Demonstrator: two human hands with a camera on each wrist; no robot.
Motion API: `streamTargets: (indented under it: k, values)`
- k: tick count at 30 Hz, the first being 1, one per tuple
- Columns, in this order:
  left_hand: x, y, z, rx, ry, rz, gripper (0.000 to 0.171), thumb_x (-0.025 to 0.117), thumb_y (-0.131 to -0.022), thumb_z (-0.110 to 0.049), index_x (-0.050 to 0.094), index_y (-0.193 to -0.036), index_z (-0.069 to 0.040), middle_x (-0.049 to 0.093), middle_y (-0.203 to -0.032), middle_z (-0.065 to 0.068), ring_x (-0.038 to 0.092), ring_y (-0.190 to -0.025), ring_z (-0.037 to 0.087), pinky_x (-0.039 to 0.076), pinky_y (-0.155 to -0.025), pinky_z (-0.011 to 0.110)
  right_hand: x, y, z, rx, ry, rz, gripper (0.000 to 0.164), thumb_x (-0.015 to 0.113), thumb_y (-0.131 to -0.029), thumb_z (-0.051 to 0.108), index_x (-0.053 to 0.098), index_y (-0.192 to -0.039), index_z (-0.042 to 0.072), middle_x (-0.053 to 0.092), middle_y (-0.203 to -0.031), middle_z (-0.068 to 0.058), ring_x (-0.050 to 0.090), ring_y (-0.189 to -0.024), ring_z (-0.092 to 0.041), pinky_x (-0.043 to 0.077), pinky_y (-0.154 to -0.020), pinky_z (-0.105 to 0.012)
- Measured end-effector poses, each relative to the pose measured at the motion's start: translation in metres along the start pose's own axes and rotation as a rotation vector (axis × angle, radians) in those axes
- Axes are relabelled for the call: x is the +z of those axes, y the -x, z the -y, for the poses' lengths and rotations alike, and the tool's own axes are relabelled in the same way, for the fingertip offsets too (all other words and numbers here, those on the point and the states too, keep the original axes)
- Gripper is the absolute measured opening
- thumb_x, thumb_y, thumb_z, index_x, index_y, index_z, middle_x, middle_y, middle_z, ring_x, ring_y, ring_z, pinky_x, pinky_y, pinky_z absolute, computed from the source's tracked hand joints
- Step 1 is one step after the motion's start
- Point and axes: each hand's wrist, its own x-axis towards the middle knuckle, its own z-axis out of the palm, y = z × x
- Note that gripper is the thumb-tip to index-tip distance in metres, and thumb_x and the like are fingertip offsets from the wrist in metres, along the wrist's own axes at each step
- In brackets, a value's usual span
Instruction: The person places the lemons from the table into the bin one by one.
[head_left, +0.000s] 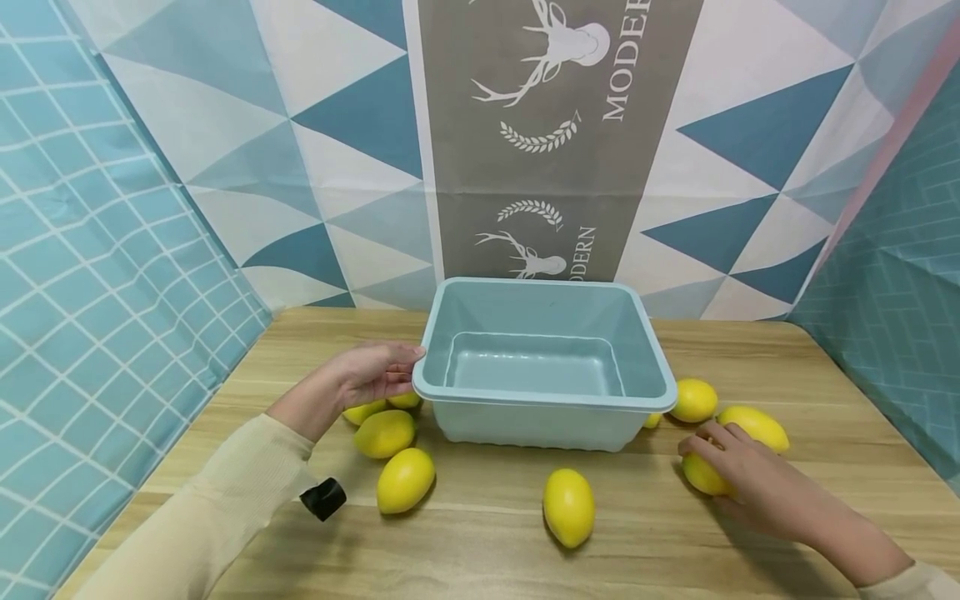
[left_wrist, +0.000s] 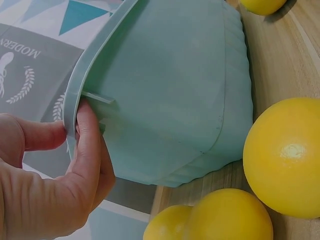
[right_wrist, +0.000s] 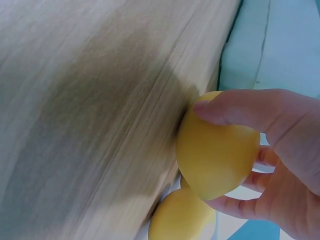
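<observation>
A light blue plastic basin [head_left: 543, 400] stands at the back of the wooden table, with no fruit visible inside. My left hand [head_left: 378, 371] pinches its left rim, thumb on the outer lip and fingers curled beneath, as the left wrist view shows. On the right, my right hand [head_left: 757, 479] grips a yellow lemon [right_wrist: 217, 150], thumb on one side and fingers round the other. That lemon is at the table surface; whether it touches the wood I cannot tell. Beside this hand lie another lemon [head_left: 753, 427] and one nearer the basin [head_left: 693, 400].
Several lemons lie left of the basin, among them one in front [head_left: 406, 481] and one behind it [head_left: 385, 433]. A single lemon [head_left: 568, 507] sits in front of the basin. Patterned cloth [head_left: 360, 150] hangs behind the table, and tiled-print sheets [head_left: 97, 275] flank the sides.
</observation>
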Motion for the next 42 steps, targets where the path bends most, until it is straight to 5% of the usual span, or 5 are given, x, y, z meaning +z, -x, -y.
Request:
streamTargets:
  k: [24,42]
  values:
    - [0.0007,-0.0013,0.0001,-0.001,0.013,-0.006,0.042,0.049,-0.101,-0.018,0.041,-0.134,0.006,0.061,-0.095,0.002,0.061,-0.08,0.009,0.058,-0.074,0.017,-0.0034,-0.0041,0.0011,0.012,-0.036,0.087,0.065,0.093,-0.05,0.015,0.061,-0.107,0.018,0.057,-0.105,0.006,0.055,-0.093,-0.017,0.054,-0.075,-0.041]
    - [-0.0006,-0.0004,0.0013,0.001,0.014,-0.002,0.047,0.048,-0.101,-0.019,0.037,-0.138,0.006,0.061,-0.097,0.003,0.061,-0.081,0.008,0.058,-0.075,0.017,-0.001,-0.0051,-0.0004,-0.023,-0.014,0.049,0.066,0.095,-0.048,0.017,0.06,-0.104,0.021,0.055,-0.102,0.007,0.054,-0.092,-0.016,0.054,-0.07,-0.038]
